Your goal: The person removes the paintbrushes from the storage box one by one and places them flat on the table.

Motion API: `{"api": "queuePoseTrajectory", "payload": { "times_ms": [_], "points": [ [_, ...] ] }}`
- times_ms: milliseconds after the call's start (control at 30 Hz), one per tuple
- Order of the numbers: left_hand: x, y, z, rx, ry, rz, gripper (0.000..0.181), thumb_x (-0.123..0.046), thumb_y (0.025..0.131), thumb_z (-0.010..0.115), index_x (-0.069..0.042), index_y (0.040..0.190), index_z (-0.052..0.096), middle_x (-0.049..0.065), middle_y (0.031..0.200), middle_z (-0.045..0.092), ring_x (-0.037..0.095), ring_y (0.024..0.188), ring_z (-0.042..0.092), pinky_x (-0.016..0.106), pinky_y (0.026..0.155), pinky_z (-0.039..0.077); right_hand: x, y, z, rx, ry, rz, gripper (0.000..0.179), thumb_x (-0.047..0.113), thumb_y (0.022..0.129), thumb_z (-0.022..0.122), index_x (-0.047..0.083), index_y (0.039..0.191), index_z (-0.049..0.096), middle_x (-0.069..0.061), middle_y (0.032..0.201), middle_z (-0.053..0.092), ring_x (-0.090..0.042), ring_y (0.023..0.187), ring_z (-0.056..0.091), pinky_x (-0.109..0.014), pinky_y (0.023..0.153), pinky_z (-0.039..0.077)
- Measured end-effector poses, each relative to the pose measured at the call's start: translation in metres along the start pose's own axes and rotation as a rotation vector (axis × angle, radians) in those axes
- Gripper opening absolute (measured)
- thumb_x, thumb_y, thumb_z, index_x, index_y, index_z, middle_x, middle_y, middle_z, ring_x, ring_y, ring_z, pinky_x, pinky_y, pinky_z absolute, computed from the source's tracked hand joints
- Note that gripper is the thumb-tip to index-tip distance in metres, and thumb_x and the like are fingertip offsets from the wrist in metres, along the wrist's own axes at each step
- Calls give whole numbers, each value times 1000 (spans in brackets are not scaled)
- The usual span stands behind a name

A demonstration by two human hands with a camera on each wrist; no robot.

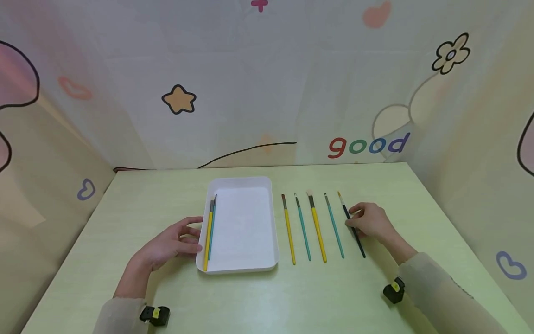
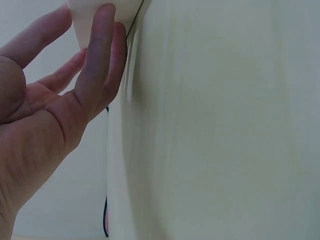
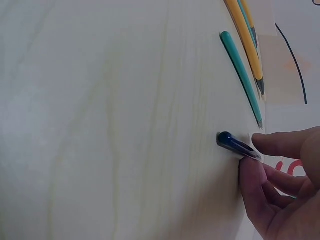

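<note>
A white tray (image 1: 244, 232) stands left of the middle of the table, with a yellow paintbrush (image 1: 208, 236) and a teal paintbrush (image 1: 212, 232) along its left side. My left hand (image 1: 173, 241) touches the tray's left edge with spread fingertips (image 2: 102, 30). On the right, my right hand (image 1: 369, 220) pinches a dark-handled paintbrush (image 1: 358, 243) between thumb and finger; the brush still lies at the table. In the right wrist view, the dark handle's end (image 3: 226, 138) points toward the camera.
Between tray and right hand lie a yellow paintbrush (image 1: 289, 232), a teal one (image 1: 302, 229), a thicker yellow one (image 1: 319, 232) and another teal one (image 1: 335, 227), roughly side by side. A printed cloth backdrop (image 1: 250, 93) rises behind the table.
</note>
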State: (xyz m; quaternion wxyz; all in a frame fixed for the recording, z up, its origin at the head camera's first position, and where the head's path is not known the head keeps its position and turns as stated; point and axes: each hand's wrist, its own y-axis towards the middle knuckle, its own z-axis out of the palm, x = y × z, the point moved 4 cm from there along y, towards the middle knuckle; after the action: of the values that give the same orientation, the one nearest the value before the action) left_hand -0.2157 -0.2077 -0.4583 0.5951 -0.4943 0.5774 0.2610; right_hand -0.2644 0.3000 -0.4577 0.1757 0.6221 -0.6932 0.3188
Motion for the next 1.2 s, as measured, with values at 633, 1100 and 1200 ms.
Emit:
{"api": "queuePoseTrajectory", "payload": {
  "times_ms": [633, 1100, 1200],
  "points": [
    [1, 2, -1, -2, 8, -14, 82, -4, 89, 78, -4, 157, 32, 25, 135, 51, 31, 109, 63, 41, 92, 57, 9, 0, -5, -1, -19, 16, 49, 23, 97, 73, -7, 130, 53, -18, 101, 61, -21, 68, 58, -29, 62, 53],
    [1, 3, -2, -8, 24, -22, 86, -8, 88, 81, -6, 158, 30, 25, 137, 48, 31, 108, 64, 41, 91, 58, 59, -7, 3, -18, 104, -167, 36, 17, 100, 67, -7, 126, 59, -17, 99, 63, -29, 74, 65, -36, 66, 60],
    [1, 3, -2, -14, 46, -28, 88, -9, 87, 82, -7, 158, 30, 25, 137, 48, 31, 110, 63, 40, 91, 57, 66, -7, 7, -1, 119, -185, 35, 17, 100, 66, -7, 126, 60, -19, 100, 64, -31, 75, 66, -40, 68, 61]
  ]
}}
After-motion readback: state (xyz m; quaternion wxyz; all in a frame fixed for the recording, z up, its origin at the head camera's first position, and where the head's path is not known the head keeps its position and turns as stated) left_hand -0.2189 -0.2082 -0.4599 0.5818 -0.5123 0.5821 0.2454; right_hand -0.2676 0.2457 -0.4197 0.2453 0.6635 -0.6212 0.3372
